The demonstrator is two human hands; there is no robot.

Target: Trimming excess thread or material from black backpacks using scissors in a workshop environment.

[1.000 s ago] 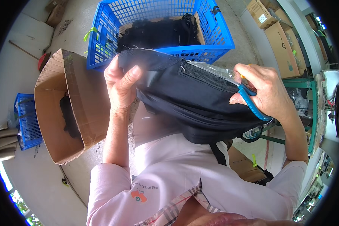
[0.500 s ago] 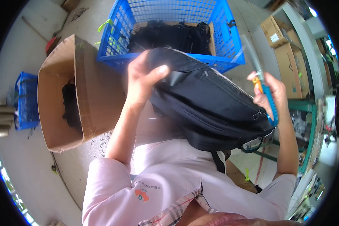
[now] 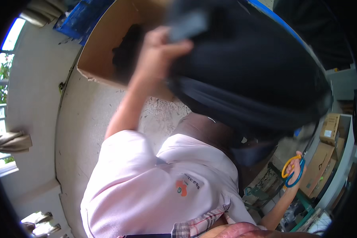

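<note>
A black bag [image 3: 250,71], blurred by motion, fills the upper middle and is held up in front of me. My left hand [image 3: 159,53] is closed on its left side, the thumb lying over the black fabric. At the lower right my right hand [image 3: 294,169] grips scissors [image 3: 284,170] with one yellow and one blue handle loop. Fingers pass through the loops; the blades cannot be made out. The right hand is below the bag and apart from it.
Behind my left hand stands an open cardboard box [image 3: 94,59] with black material inside. A blue plastic crate [image 3: 77,23] is beyond it at the upper left. On the right, cardboard boxes [image 3: 316,168] sit by a shelf. Scraps litter the floor [image 3: 158,113].
My view has turned. The bag now appears higher and further right in view, still in my left hand. My right hand with the scissors has come away from the bag's edge.
</note>
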